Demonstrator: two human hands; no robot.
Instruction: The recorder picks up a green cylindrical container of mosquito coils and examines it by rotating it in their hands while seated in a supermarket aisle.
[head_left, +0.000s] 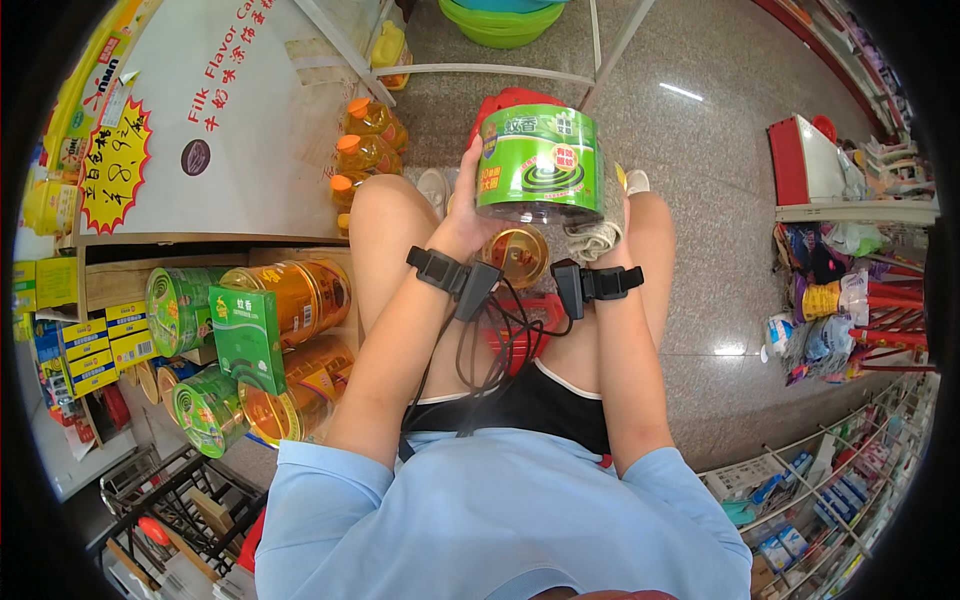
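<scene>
A green-labelled tub of mosquito coils (541, 166) is held up in front of my knees. My left hand (474, 202) grips its left side, with the fingers partly hidden behind it. My right hand (616, 244) is at the tub's lower right with a grey knitted cloth (596, 240) against it; most of its fingers are hidden. Below the tub stands an amber plastic container (517, 255), between my legs. A red plastic item (517, 97) shows behind the tub's top.
On the left, a low shelf holds amber plastic jars (315, 300), green coil tubs (187, 311) and a green box (246, 337). Bottles with orange caps (371, 156) stand by my left knee. A metal frame (487, 71) crosses ahead. Wire racks (817, 480) with goods line the lower right.
</scene>
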